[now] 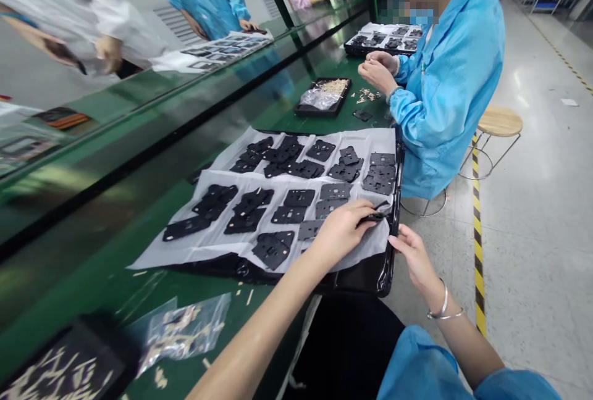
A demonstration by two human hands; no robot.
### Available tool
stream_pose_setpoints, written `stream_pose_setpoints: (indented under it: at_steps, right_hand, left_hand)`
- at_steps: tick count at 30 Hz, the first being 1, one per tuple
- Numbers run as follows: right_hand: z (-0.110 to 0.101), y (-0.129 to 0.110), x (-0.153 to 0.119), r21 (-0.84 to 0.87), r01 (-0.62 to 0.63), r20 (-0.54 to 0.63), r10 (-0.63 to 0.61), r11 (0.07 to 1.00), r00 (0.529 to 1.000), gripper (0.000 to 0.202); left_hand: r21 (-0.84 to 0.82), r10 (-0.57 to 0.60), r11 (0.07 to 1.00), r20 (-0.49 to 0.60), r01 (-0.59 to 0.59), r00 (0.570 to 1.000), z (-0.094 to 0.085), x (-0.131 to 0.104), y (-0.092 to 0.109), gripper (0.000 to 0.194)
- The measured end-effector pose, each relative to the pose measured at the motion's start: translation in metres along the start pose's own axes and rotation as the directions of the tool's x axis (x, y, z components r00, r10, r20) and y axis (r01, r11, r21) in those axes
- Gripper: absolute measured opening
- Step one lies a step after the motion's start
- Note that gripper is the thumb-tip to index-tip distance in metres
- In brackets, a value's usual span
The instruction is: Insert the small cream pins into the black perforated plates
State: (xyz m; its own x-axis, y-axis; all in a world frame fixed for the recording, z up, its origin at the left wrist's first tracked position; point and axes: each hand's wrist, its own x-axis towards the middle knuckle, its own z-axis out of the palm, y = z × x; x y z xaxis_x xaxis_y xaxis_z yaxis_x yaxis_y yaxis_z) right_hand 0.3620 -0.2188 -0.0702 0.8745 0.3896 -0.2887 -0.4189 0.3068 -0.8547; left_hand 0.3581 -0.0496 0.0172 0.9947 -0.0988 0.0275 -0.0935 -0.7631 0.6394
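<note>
A large black tray, lined with white sheets, lies in front of me and holds many flat black parts in groups. My left hand reaches across the tray's near right side, its fingers closed on some dark parts. Beside the tray's right edge is my right hand, thumb and fingers bent near the rim; whether they pinch the edge is hard to tell. A silver bangle circles the right wrist.
At lower left are a black box of pale strips and a clear bag. Beyond the tray sits a small black tray; a person in blue works beside it. A stool stands right. Other people are across the green table.
</note>
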Motion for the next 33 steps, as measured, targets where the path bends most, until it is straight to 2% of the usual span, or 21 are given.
stream_pose_setpoints:
  at_steps: [2,4,7,11,12,13,14,15,16,18,20,21,24,26,28,30,32,33]
  right_hand:
    - [-0.002,0.000,0.001,-0.006,-0.007,0.001,0.007,1.000,1.000,0.028]
    - [-0.003,0.000,0.001,-0.008,-0.016,0.005,0.016,1.000,1.000,0.028]
    - [-0.003,-0.001,0.002,-0.011,-0.028,0.002,0.028,1.000,1.000,0.027]
    - [-0.003,-0.003,0.000,-0.023,-0.034,-0.011,0.034,0.999,0.999,0.027]
    - [-0.003,-0.003,0.000,-0.025,-0.033,-0.018,0.033,0.999,0.999,0.027]
    - [-0.003,-0.003,0.000,-0.025,-0.032,-0.027,0.032,0.999,0.999,0.026]
    - [-0.004,-0.003,0.000,-0.023,-0.033,-0.040,0.032,0.999,0.999,0.026]
    - [-0.004,-0.003,0.000,-0.020,-0.035,-0.054,0.034,0.999,0.998,0.026]
    - [-0.005,-0.002,0.000,-0.015,-0.038,-0.068,0.037,0.999,0.997,0.026]
    - [-0.006,-0.001,0.001,-0.002,-0.044,-0.100,0.043,0.999,0.994,0.029]
    - [-0.007,0.000,0.002,0.015,-0.041,-0.146,0.043,0.999,0.988,0.032]
    - [-0.008,0.001,0.002,0.022,-0.038,-0.179,0.041,0.999,0.983,0.033]
    - [-0.005,0.005,0.007,0.022,-0.055,-0.224,0.059,0.998,0.973,0.032]
    - [-0.001,0.008,0.009,0.007,-0.068,-0.249,0.067,0.998,0.966,0.031]
    - [0.004,0.010,0.011,-0.007,-0.061,-0.286,0.056,0.998,0.956,0.030]
    - [0.010,0.013,0.013,-0.011,-0.024,-0.334,0.019,1.000,0.942,0.029]
    - [0.017,0.018,0.015,-0.019,0.012,-0.348,-0.018,1.000,0.937,0.028]
    - [0.021,0.020,0.016,-0.026,0.018,-0.334,-0.026,0.999,0.942,0.028]
  left_hand:
    - [-0.070,-0.036,0.997,-0.059,0.032,0.998,-0.010,-0.003,-0.001,0.010]
    - [-0.192,-0.133,0.975,-0.123,0.108,0.983,-0.017,-0.007,-0.002,0.020]
    - [-0.343,-0.271,0.917,-0.160,0.204,0.949,-0.019,-0.014,-0.004,0.029]
    - [-0.376,-0.300,0.903,-0.201,0.210,0.932,-0.022,-0.029,0.000,0.028]
    - [-0.402,-0.331,0.890,-0.243,0.216,0.912,-0.026,-0.036,0.001,0.029]
    - [-0.429,-0.384,0.872,-0.305,0.234,0.872,-0.032,-0.045,0.002,0.030]
    - [-0.440,-0.442,0.859,-0.374,0.264,0.815,-0.039,-0.057,0.003,0.033]
    - [-0.429,-0.488,0.854,-0.463,0.294,0.740,-0.047,-0.071,0.002,0.035]
    - [-0.388,-0.511,0.857,-0.564,0.338,0.648,-0.054,-0.087,0.002,0.036]
    - [-0.290,-0.461,0.868,-0.770,0.402,0.441,-0.065,-0.126,0.000,0.033]
    - [-0.163,-0.372,0.845,-0.863,0.509,0.342,-0.069,-0.171,-0.002,0.026]
    - [-0.106,-0.301,0.824,-0.914,0.557,0.272,-0.068,-0.195,-0.002,0.024]
    - [-0.115,-0.212,0.693,-0.976,0.712,0.049,-0.057,-0.267,0.004,0.019]
    - [-0.188,-0.146,0.544,-0.981,0.818,-0.128,-0.046,-0.312,0.012,0.019]
    - [-0.269,-0.048,0.383,-0.961,0.884,-0.272,-0.035,-0.350,0.022,0.024]
    - [-0.351,-0.042,0.260,-0.935,0.899,-0.353,-0.024,-0.380,0.030,0.026]
    - [-0.392,-0.097,0.217,-0.920,0.894,-0.379,-0.012,-0.405,0.033,0.025]
    - [-0.394,-0.157,0.211,-0.917,0.894,-0.367,-0.006,-0.416,0.032,0.024]
